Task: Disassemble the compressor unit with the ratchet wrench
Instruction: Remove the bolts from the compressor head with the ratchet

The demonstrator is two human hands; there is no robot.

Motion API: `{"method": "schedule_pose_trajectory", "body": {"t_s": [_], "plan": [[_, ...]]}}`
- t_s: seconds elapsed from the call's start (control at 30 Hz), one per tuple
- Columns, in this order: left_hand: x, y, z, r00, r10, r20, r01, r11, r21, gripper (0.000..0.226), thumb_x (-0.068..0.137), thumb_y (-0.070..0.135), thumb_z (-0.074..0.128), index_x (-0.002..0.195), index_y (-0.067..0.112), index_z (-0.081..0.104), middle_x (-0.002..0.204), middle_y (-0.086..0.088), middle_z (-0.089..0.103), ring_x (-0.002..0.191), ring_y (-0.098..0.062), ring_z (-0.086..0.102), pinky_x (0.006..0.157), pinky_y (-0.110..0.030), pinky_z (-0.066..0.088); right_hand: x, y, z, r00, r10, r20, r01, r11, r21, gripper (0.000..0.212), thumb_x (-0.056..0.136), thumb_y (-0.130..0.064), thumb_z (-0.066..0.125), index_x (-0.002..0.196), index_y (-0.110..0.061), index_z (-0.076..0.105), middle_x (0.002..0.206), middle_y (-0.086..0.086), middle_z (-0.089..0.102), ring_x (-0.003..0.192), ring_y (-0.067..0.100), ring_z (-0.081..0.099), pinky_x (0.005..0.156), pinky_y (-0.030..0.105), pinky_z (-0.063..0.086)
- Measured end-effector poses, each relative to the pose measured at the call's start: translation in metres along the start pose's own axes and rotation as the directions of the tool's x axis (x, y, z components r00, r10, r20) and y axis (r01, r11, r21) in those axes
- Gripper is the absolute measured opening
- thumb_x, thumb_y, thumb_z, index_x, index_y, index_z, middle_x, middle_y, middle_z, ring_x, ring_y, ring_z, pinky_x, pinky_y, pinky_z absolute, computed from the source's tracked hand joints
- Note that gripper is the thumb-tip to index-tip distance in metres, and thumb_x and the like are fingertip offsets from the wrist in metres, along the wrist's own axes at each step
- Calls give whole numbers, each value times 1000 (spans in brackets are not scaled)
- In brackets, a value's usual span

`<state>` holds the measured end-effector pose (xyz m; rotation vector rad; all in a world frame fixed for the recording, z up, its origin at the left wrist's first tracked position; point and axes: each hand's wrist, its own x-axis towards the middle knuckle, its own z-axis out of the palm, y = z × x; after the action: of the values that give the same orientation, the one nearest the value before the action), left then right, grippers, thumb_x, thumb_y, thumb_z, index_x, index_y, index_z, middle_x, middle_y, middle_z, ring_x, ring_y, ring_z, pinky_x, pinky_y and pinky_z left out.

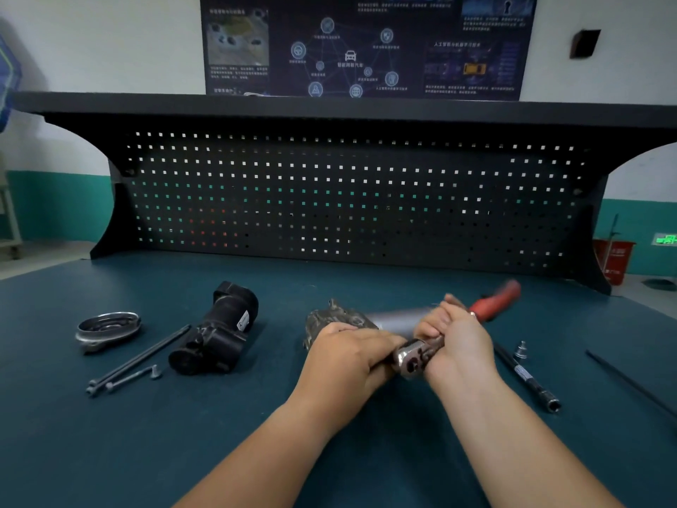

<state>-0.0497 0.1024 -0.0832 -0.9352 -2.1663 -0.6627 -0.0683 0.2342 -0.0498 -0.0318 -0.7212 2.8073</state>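
Note:
The compressor unit (388, 319), a dirty metal block with a grey cylinder, lies on the bench in the middle. My left hand (340, 355) grips its near end, fingers curled over it. My right hand (458, 342) grips the ratchet wrench (417, 357) just behind the chrome head, which sits at the unit's near end between my hands. Its red handle (500, 297) points up and to the right and is blurred. What the wrench head engages is hidden.
A black motor housing (219, 331) lies to the left, with a round metal cover (108, 326) and long bolts (135, 364) beside it. Right of my hands are a black extension bar (527, 379), a small socket (521, 350) and a thin rod (630, 383). A pegboard (348, 199) backs the bench.

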Motion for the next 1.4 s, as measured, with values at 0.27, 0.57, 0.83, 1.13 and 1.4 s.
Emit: {"method": "schedule_pose_trajectory", "body": {"t_s": [0.27, 0.57, 0.83, 1.13, 1.4], "plan": [[0, 2, -1, 1000, -5, -28, 8, 993, 116, 20, 68, 26, 56, 74, 19, 74, 72, 13, 70, 63, -8, 63, 71, -18, 38, -16, 0, 15, 942, -112, 317, 255, 854, -454, 27, 95, 2, 40, 86, -20, 52, 45, -11, 34, 36, 3, 27, 34, 15, 24], [1, -6, 2, 996, 84, -5, -83, 988, 133, 22, 51, 2, 78, 57, 19, 67, 58, 8, 64, 53, -14, 58, 65, -26, 48, -39, 10, 19, 676, 53, 735, 632, 473, -614, 35, 94, 4, 45, 88, -27, 59, 51, -12, 37, 45, 1, 33, 48, 11, 33], [1, 2, -2, 1000, 16, 6, -16, 998, 57, 23, 71, 22, 61, 90, 21, 74, 82, 12, 72, 75, -8, 66, 68, -22, 37, -3, 0, 7, 996, -71, 50, 79, 980, -183, 30, 98, -1, 36, 78, -18, 50, 38, -10, 30, 29, 1, 25, 29, 12, 20], [-1, -3, 0, 1000, 21, -12, -20, 996, 91, 21, 62, 13, 64, 80, 19, 73, 80, 12, 71, 75, -5, 60, 75, -22, 30, -14, 3, 13, 957, -123, 262, 226, 883, -411, 27, 96, 0, 40, 84, -21, 53, 45, -11, 35, 36, 2, 28, 33, 15, 24], [-4, -9, 5, 996, 75, -46, -70, 991, 113, 8, 61, 8, 63, 60, 15, 67, 65, 11, 65, 64, -7, 56, 77, -30, 41, -35, 5, 22, 694, 108, 712, 504, 634, -587, 29, 96, 6, 41, 97, -18, 56, 52, -6, 30, 42, 2, 30, 42, 12, 31]]}}
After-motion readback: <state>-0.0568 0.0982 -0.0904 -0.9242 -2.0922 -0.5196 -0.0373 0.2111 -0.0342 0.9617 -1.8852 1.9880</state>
